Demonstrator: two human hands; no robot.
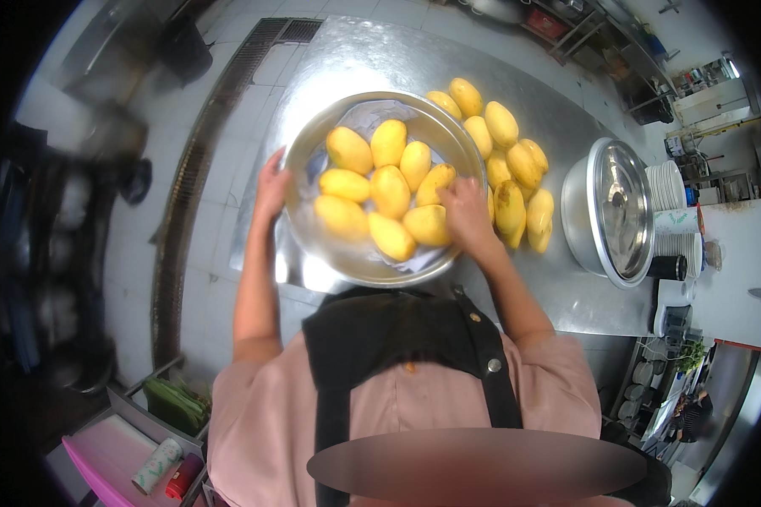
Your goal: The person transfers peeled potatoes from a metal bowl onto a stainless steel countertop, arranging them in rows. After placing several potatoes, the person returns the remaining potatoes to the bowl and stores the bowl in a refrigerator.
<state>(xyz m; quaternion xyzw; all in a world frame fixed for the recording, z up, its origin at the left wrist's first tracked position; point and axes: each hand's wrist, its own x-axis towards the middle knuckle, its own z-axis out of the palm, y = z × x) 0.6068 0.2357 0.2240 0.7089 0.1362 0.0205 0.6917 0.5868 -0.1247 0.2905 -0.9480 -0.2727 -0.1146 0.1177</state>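
A wide stainless steel bowl lined with crumpled paper sits at the near edge of a metal table. Several yellow mangoes lie in it in a single spread layer. At the bowl's left rim, my left hand grips the edge. My right hand reaches over the right rim with curled fingers, against a mango with brown specks; whether it grasps the fruit is hidden. Beyond the right rim, more mangoes are heaped directly on the table.
The stainless steel table extends away and right. On its right stands a large metal basin with a shiny metal lid, beside stacked white plates. A floor drain grate runs along the left. A person stands far right.
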